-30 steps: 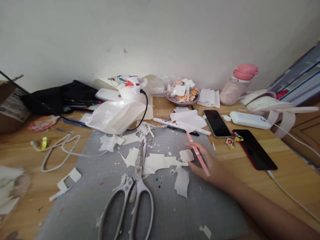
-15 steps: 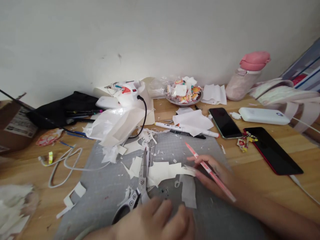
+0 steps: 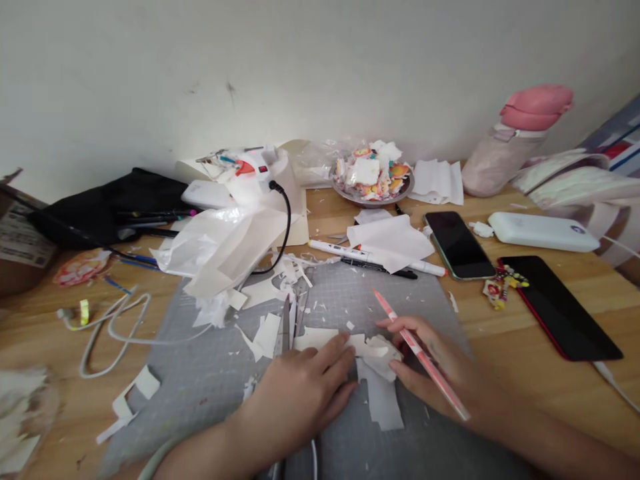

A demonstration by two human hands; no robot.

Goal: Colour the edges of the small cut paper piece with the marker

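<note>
My right hand [image 3: 440,357] is closed round a slim pink-red pen-shaped tool [image 3: 423,357], its tip pointing up and away to the left; its exact kind is unclear. Thumb and fingertips of that hand touch a small crumpled white paper piece [image 3: 384,352]. Beside it, my left hand [image 3: 307,383] lies palm down with fingers stretched over cream paper scraps [image 3: 320,335]. It covers most of the scissors [image 3: 286,327], whose blades show beyond the knuckles. A pale paper strip [image 3: 384,403] lies between the hands on the grey cutting mat [image 3: 200,387].
Behind the mat are white markers [image 3: 370,256], a plastic bag [image 3: 220,247], a black cable [image 3: 289,227] and a heaped metal bowl [image 3: 373,197]. Phones [image 3: 460,245], a power bank [image 3: 543,231] and a pink-lidded bottle [image 3: 505,160] stand at right. A white cable [image 3: 135,313] curls at left.
My left hand has moved forward from the near edge and spread its fingers over the scissors and scraps. The small paper piece now shows more at my right fingertips. The view has shifted slightly.
</note>
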